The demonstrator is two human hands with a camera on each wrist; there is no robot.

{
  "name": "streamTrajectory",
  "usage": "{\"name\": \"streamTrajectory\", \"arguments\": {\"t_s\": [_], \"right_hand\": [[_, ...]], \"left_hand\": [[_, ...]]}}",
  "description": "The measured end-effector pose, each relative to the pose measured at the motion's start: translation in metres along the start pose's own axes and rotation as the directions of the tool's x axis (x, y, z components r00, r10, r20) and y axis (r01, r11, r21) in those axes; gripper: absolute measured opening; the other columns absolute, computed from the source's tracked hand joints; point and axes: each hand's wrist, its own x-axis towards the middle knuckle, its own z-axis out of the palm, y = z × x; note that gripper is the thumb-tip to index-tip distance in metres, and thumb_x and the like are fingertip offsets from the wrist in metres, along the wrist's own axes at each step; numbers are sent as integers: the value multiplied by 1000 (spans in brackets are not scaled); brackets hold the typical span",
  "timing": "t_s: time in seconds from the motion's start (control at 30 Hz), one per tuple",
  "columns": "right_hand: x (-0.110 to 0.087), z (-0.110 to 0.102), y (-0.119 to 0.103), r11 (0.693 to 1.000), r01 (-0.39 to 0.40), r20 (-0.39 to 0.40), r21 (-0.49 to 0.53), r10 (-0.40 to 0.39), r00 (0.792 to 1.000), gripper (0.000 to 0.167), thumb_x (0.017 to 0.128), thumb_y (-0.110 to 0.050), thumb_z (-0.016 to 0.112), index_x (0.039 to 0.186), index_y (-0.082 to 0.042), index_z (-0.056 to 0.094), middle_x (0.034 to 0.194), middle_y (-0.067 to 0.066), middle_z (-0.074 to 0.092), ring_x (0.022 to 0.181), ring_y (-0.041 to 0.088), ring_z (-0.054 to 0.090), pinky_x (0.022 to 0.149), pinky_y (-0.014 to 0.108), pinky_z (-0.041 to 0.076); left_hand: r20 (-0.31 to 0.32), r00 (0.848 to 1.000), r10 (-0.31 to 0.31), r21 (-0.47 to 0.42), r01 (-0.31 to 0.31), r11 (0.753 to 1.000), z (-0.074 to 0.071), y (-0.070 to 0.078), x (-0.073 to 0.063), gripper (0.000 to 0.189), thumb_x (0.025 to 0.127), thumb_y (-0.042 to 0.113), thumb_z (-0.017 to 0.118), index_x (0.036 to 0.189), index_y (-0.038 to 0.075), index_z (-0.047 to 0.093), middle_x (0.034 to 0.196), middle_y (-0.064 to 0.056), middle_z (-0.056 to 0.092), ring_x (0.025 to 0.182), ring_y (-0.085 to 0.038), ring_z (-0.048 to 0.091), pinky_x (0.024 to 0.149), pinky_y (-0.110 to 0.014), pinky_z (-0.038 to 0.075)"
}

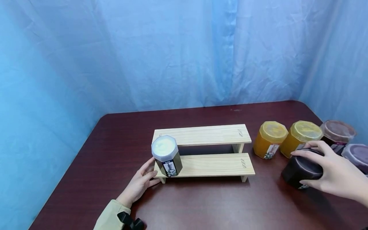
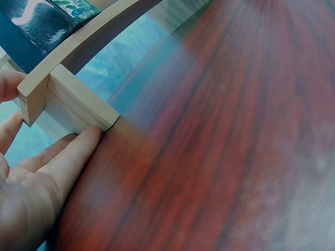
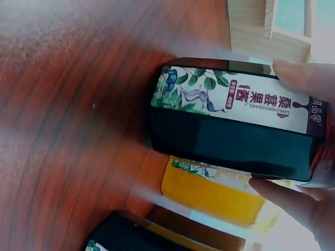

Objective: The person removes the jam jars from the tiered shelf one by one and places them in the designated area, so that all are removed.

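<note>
My right hand (image 1: 330, 169) grips a dark jam jar (image 1: 303, 167) around its upper part, thumb on one side and fingers on the other. In the right wrist view this jar (image 3: 230, 115) shows a white label with leaves, its base close over the table. My left hand (image 1: 141, 182) touches the left end of the lower step of a two-step wooden rack (image 1: 212, 164), fingers extended around the board end and leg (image 2: 78, 99). A dark jar with a white lid (image 1: 166, 156) stands at that step's left end, beside the left fingertips.
Two yellow jars (image 1: 270, 140) (image 1: 302, 137) stand right of the rack. Behind the right hand are a dark jar with a brownish lid (image 1: 337, 134) and one with a purplish lid (image 1: 356, 156). Blue curtains (image 1: 172, 57) hang around the dark red table (image 1: 120, 143).
</note>
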Motion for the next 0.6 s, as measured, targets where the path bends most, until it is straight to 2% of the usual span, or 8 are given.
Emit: {"name": "streamTrajectory", "arguments": {"t_s": [0.03,0.1,0.27,0.43,0.57,0.6], "right_hand": [[0,0,1,1000,-5,6,2,5,1000,89,28,-27,95,110,-22,64,109,10,44,68,18,55,51,15,42],[0,1,4,1000,-21,10,-5,21,1000,90,27,-23,95,110,-21,63,109,11,44,69,21,55,50,17,42],[-2,1,11,998,-54,13,-40,55,998,91,28,-30,95,112,-20,61,107,11,44,65,18,54,48,21,44],[-3,-1,14,996,-43,35,-82,46,998,92,28,-31,94,113,-19,60,106,13,45,58,14,52,47,28,45],[-1,-3,16,993,-57,47,-107,62,997,93,29,-31,94,114,-20,59,107,15,47,58,19,54,43,32,42],[-1,-4,17,992,-56,45,-112,62,997,93,29,-39,94,114,-21,59,107,15,47,59,21,55,43,32,42]], "left_hand": [[-3,1000,2,3,-2,1000,0,0,0,68,94,9,47,152,8,10,152,-30,14,119,-30,49,99,-52,42],[-7,1000,3,9,-3,1000,0,0,0,68,94,9,46,152,8,10,152,-30,15,120,-31,49,99,-53,42],[-12,1000,1,21,-1,1000,0,1,0,68,95,10,46,152,8,9,151,-31,16,121,-34,49,99,-52,42],[-16,1000,-2,21,2,1000,1,1,0,68,94,10,46,152,8,10,152,-30,14,123,-36,46,99,-53,42],[-21,1000,-6,16,6,1000,1,0,1,68,94,10,46,152,8,10,152,-30,15,122,-34,47,99,-53,42],[-19,1000,-7,14,8,1000,1,0,1,68,94,10,46,152,8,10,152,-31,15,121,-33,47,100,-52,42]]}}
